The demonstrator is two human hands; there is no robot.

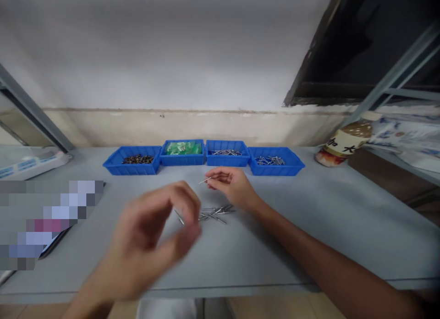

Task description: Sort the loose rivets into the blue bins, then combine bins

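My right hand (230, 184) pinches a thin metal pin (204, 180) just in front of the middle bins. Nearer the camera and blurred, my left hand (156, 232) is raised over the table with thumb and fingertips together; anything between them is too smeared to make out. Several metal pins (216, 214) lie in a loose pile on the grey table (275, 245), partly hidden behind my left hand. Two blue bins hold similar metal pieces, one at back centre (227, 162) and one to its right (277, 171).
At the back left stand a blue bin (132, 170) of dark small parts and a blue bin (182, 160) with green bags. A labelled bottle (347, 142) stands at the right. A power strip (37, 167) and a pixelated area with a dark-edged device lie left.
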